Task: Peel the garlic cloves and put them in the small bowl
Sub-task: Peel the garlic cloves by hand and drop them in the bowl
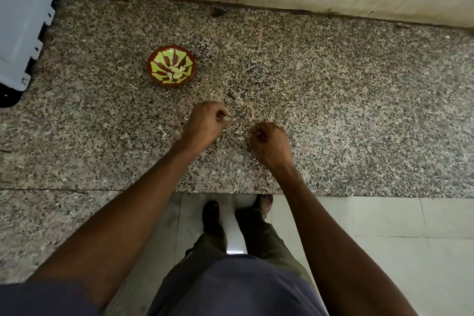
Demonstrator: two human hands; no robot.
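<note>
Granite counter (333,110); left hand (205,123), right hand (272,143) curled, contents hidden; bowl (171,65) apart.

Soft, even, rather dim light with only faint shadows. A white glare patch sits on the glossy pale floor tile (237,247) at 6 o'clock. Wide-angle bending curves the edges; the corners look slightly soft.

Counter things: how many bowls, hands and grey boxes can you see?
Small bowl with peeled garlic cloves inside: 1
Hands, left hand and right hand, both with curled fingers: 2
Grey box at the left edge: 1
Total: 4
</note>
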